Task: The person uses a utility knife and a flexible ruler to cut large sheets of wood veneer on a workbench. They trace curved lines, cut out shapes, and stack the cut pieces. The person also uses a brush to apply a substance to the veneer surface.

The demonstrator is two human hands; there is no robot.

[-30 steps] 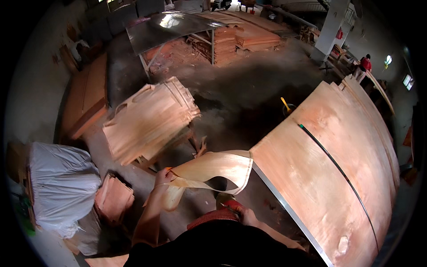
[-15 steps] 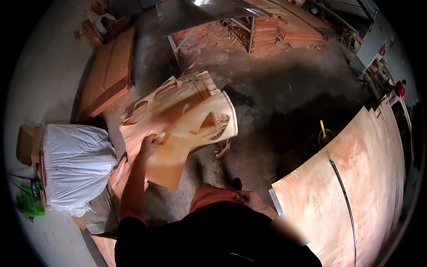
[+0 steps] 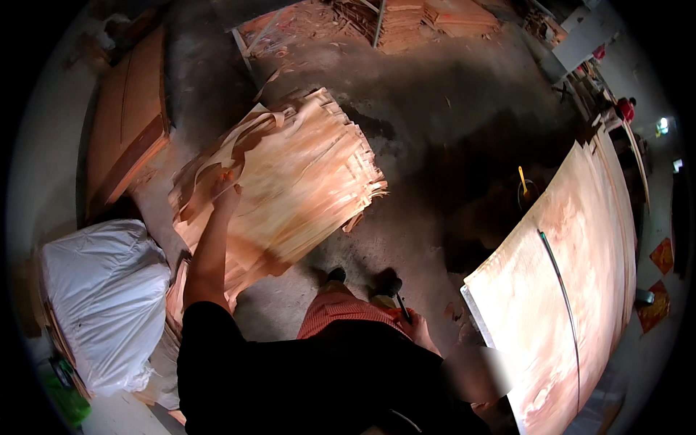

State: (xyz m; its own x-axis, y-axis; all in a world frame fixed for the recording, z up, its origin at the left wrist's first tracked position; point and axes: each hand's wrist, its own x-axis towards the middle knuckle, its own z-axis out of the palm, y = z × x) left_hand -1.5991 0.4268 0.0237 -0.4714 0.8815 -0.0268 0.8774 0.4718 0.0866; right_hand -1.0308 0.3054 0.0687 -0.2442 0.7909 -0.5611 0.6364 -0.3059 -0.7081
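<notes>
A pile of thin reddish veneer sheets (image 3: 304,174) lies on the concrete floor in front of me. My left arm reaches out over it. My left hand (image 3: 226,194) grips the torn upper edge of the top veneer sheet (image 3: 268,217), which lies blurred across the pile. My right hand (image 3: 419,335) hangs low beside my right thigh, closed around a thin dark tool (image 3: 401,307). My feet (image 3: 362,279) stand just short of the pile's near edge.
A large curved plywood panel (image 3: 573,290) with a dark cable on it fills the right side. A white sack (image 3: 101,297) sits at the left. Wooden boards (image 3: 127,130) lie far left, more veneer stacks (image 3: 428,18) at the back. A person in red (image 3: 625,109) stands far right.
I have turned left from the plywood panel toward the pile. My left hand carried a curved veneer strip over and laid it down onto the stack.
</notes>
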